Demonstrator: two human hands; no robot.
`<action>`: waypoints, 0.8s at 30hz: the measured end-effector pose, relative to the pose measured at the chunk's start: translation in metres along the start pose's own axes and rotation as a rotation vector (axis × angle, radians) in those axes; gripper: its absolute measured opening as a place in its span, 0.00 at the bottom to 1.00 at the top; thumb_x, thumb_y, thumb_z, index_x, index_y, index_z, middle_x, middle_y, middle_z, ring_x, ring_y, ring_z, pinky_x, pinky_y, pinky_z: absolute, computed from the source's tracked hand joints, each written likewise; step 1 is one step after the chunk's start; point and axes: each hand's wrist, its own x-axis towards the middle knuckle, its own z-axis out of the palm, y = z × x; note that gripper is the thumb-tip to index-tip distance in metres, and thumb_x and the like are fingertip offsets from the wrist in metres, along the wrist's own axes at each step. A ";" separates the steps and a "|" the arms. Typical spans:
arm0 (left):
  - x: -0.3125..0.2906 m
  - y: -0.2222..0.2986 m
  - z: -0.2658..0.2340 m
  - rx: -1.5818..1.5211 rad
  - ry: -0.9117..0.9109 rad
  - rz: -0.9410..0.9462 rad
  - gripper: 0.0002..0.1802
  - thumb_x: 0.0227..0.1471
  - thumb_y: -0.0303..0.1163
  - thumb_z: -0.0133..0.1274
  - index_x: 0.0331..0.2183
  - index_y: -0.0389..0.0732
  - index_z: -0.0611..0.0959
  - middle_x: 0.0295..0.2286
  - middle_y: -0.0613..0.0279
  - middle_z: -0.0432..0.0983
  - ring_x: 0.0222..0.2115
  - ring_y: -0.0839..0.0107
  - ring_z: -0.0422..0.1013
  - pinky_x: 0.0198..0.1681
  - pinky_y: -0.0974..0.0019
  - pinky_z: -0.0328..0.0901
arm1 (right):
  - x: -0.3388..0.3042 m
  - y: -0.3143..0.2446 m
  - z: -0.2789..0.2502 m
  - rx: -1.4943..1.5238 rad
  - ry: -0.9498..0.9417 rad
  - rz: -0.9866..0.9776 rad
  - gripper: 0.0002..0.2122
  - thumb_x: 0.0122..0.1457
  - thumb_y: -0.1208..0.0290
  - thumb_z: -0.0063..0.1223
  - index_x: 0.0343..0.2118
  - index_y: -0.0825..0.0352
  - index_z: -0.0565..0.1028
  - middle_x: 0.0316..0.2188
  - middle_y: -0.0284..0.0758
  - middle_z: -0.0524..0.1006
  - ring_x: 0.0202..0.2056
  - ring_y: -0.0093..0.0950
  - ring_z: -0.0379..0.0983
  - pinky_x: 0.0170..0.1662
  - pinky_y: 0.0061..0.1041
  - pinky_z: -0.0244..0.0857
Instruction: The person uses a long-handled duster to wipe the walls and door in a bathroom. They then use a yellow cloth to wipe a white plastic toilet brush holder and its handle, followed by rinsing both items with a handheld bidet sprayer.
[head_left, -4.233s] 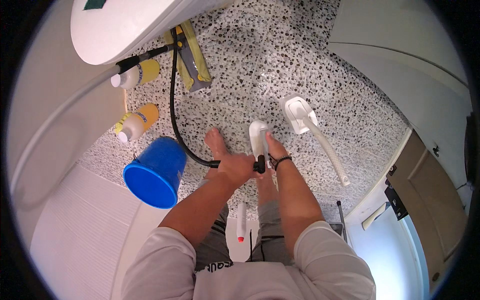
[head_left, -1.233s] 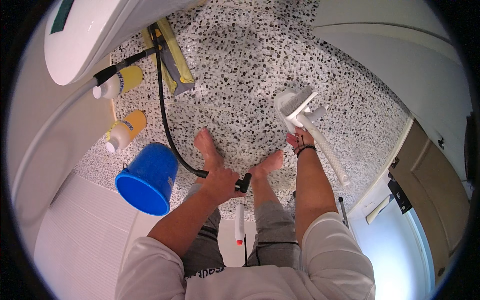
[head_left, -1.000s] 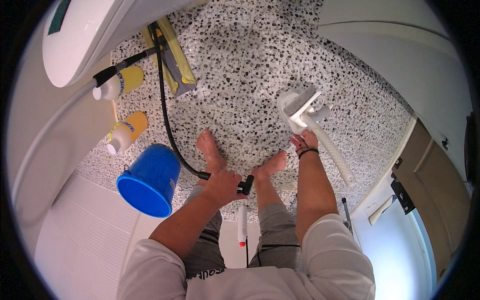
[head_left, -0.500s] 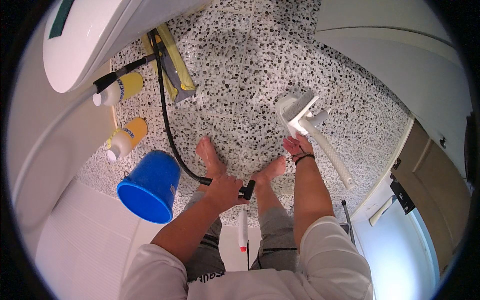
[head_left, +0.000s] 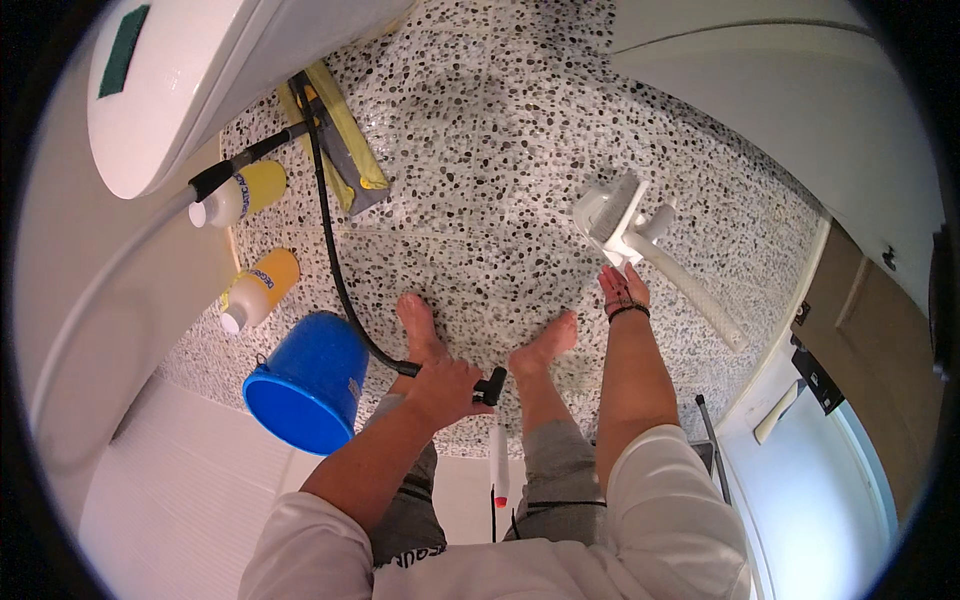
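My left hand point(head_left: 448, 390) is closed round the black T-ended handle point(head_left: 489, 388) of a black hose point(head_left: 336, 240). The hose curves up the floor toward a flat grey-and-yellow mop head point(head_left: 345, 140). To the right, my right hand point(head_left: 626, 288) wears dark bands at the wrist. Its fingers grip the lower edge of a white brush point(head_left: 628, 225) with grey bristles and a long, textured white handle point(head_left: 690, 290). Part of the grip is hidden behind the white plastic. A white tube with a red tip point(head_left: 500, 465) shows between my legs.
A blue bucket point(head_left: 305, 380) lies tilted at left, below two cleaner bottles, one orange point(head_left: 262, 290) and one yellow point(head_left: 240, 193). A white fixture point(head_left: 190, 90) with a green pad overhangs the upper left. My bare feet stand on the speckled floor point(head_left: 470, 250). A pale wall rises at right.
My right hand and the white brush have moved right together, the brush handle's end swinging right and up. My left hand keeps its hold on the hose handle. The view has shifted slightly.
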 end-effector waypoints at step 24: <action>-0.326 0.008 -0.172 -0.744 1.369 -0.148 0.15 0.34 0.27 0.55 0.31 0.38 0.74 0.30 0.52 0.69 0.34 0.55 0.65 0.37 0.62 0.60 | -0.397 -0.143 -0.251 -0.605 0.149 0.022 0.17 0.52 0.66 0.39 0.45 0.61 0.58 0.34 0.43 0.68 0.26 0.38 0.69 0.18 0.32 0.65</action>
